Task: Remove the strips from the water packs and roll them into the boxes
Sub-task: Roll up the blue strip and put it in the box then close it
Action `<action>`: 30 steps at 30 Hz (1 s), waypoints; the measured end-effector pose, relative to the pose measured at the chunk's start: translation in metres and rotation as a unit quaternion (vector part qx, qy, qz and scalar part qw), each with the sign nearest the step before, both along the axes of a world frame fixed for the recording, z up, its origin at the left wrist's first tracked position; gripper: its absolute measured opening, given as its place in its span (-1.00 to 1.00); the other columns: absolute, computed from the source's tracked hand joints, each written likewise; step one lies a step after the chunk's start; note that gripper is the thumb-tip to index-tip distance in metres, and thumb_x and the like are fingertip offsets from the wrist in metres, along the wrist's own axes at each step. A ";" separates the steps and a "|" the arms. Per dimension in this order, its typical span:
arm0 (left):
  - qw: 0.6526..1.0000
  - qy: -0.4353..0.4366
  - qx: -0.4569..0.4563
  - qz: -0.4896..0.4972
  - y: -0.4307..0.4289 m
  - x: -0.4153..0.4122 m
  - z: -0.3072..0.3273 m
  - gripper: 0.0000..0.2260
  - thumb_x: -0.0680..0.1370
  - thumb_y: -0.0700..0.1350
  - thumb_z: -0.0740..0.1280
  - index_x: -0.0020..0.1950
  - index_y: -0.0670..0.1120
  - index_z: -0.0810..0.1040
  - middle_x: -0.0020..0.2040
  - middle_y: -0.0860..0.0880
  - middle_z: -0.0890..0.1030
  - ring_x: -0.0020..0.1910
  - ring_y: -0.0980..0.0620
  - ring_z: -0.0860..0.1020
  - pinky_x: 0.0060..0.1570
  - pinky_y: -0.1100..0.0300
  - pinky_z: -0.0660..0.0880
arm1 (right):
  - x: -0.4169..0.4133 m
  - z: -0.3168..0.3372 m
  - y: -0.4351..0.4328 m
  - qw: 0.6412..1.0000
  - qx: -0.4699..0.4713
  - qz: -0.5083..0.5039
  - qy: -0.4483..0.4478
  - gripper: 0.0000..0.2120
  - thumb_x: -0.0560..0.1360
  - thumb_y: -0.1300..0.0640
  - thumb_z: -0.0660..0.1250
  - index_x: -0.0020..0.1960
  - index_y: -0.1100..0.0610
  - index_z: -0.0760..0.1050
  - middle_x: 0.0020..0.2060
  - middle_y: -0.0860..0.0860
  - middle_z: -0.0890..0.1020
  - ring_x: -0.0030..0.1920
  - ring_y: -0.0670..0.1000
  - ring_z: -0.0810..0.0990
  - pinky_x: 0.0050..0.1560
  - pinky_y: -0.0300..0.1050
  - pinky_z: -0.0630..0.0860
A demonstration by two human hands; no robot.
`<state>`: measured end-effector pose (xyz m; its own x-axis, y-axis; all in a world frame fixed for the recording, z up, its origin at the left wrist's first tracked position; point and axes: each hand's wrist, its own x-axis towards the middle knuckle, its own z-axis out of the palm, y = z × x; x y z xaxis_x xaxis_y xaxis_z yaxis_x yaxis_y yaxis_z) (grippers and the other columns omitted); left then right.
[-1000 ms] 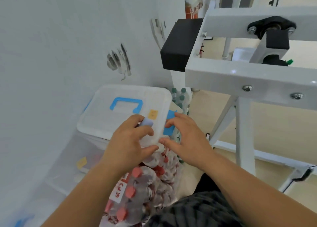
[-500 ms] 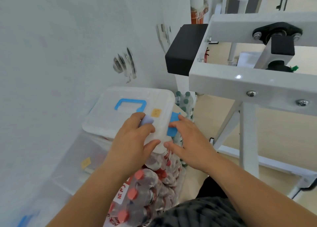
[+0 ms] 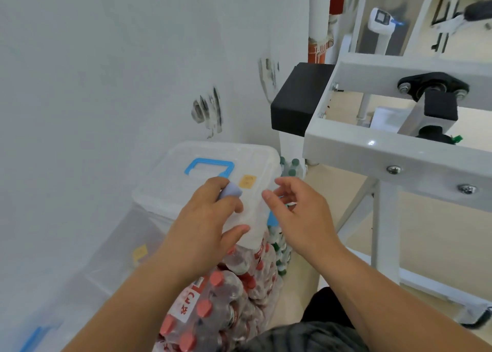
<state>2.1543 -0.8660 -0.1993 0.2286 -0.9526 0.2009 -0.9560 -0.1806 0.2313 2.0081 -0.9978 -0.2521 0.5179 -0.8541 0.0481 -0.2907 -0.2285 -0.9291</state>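
Left hand (image 3: 202, 224) is gripping the rolled strip (image 3: 231, 190) on the box lid (image 3: 253, 160) beneath it; right hand (image 3: 300, 218) is hovering slack-fingered alongside.

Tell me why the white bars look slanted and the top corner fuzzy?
Head view: the wide-angle lens tilts the white frame; the top right corner is blurred; a glare spot shines on the frame; the left hand holding a lilac piece looks sharp.

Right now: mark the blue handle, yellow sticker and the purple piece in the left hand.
blue handle (image 3: 213, 162): head view, top bar.
yellow sticker (image 3: 247, 181): head view, centre.
purple piece (image 3: 231, 190): head view, exposed end.
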 end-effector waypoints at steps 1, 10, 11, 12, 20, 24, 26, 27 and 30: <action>1.000 -0.001 -0.004 -0.002 0.001 -0.001 0.001 -0.72 0.42 0.02 0.52 0.04 -0.05 0.58 0.25 -0.07 0.47 0.15 -0.08 0.54 0.10 0.18 0.45 | 0.002 0.007 0.002 0.999 0.040 0.003 -0.012 -0.52 0.48 -0.26 0.39 0.33 -0.09 0.47 -0.08 -0.15 0.65 -0.07 -0.15 0.63 0.04 -0.03 0.62; 0.999 -0.005 -0.042 0.018 0.001 -0.007 -0.016 -0.67 0.32 -0.01 0.61 -0.02 -0.08 0.63 0.14 -0.15 0.53 0.02 -0.15 0.58 -0.03 0.10 0.57 | 0.019 0.028 0.014 0.978 0.193 -0.018 -0.079 -0.40 0.51 0.17 0.46 0.50 0.01 0.35 -0.25 0.06 0.70 -0.29 0.00 0.72 -0.14 0.02 0.71; 0.999 -0.002 -0.044 0.021 0.001 -0.006 -0.019 -0.66 0.31 -0.01 0.62 -0.03 -0.09 0.64 0.13 -0.15 0.53 0.01 -0.15 0.59 -0.04 0.09 0.58 | 0.021 0.028 0.014 0.974 0.211 -0.021 -0.086 -0.41 0.52 0.21 0.44 0.50 0.02 0.36 -0.22 0.07 0.70 -0.28 0.01 0.73 -0.18 -0.01 0.71; 0.999 -0.002 -0.044 0.024 0.001 -0.005 -0.021 -0.66 0.30 -0.02 0.63 -0.03 -0.10 0.64 0.13 -0.16 0.54 0.00 -0.15 0.59 -0.04 0.08 0.57 | 0.022 0.028 0.014 0.968 0.230 -0.022 -0.094 -0.42 0.53 0.23 0.43 0.50 0.02 0.36 -0.19 0.09 0.70 -0.26 0.02 0.73 -0.21 -0.04 0.70; 0.998 -0.044 -0.043 0.031 0.004 -0.004 -0.027 -0.70 0.36 -0.05 0.58 0.01 -0.10 0.61 0.18 -0.16 0.52 0.04 -0.15 0.57 0.01 0.06 0.57 | 0.033 0.024 0.017 0.953 0.283 -0.029 -0.107 -0.41 0.52 0.23 0.44 0.47 -0.06 0.36 -0.12 0.16 0.67 -0.27 0.05 0.70 -0.35 -0.06 0.66; 0.997 -0.048 -0.054 0.032 0.004 -0.007 -0.027 -0.69 0.38 -0.07 0.57 0.02 -0.12 0.58 0.19 -0.19 0.51 0.04 -0.18 0.57 -0.01 -0.04 0.60 | 0.032 0.022 0.014 0.945 0.301 -0.024 -0.127 -0.43 0.53 0.27 0.42 0.45 -0.09 0.38 -0.12 0.15 0.68 -0.23 0.10 0.71 -0.33 -0.03 0.66; 0.996 -0.061 -0.064 0.029 0.001 -0.010 -0.025 -0.69 0.39 -0.06 0.55 0.03 -0.12 0.56 0.19 -0.20 0.51 0.04 -0.19 0.57 -0.02 -0.06 0.60 | 0.028 0.023 0.011 0.939 0.311 -0.022 -0.143 -0.43 0.53 0.28 0.42 0.45 -0.09 0.38 -0.11 0.15 0.70 -0.22 0.12 0.71 -0.33 -0.06 0.65; 0.995 -0.066 -0.070 0.024 0.000 -0.012 -0.024 -0.70 0.40 -0.05 0.54 0.03 -0.11 0.55 0.19 -0.20 0.50 0.03 -0.19 0.56 -0.03 -0.07 0.60 | 0.025 0.025 0.009 0.937 0.316 -0.021 -0.150 -0.43 0.53 0.28 0.41 0.45 -0.09 0.39 -0.11 0.15 0.70 -0.20 0.15 0.72 -0.34 -0.06 0.64; 0.993 -0.079 -0.086 0.011 -0.005 -0.018 -0.019 -0.75 0.47 0.02 0.42 0.05 -0.08 0.52 0.21 -0.17 0.47 0.04 -0.17 0.55 -0.02 -0.05 0.58 | 0.016 0.029 0.001 0.931 0.330 -0.013 -0.154 -0.44 0.53 0.27 0.42 0.42 -0.12 0.39 -0.11 0.11 0.73 -0.14 0.19 0.74 -0.32 -0.05 0.65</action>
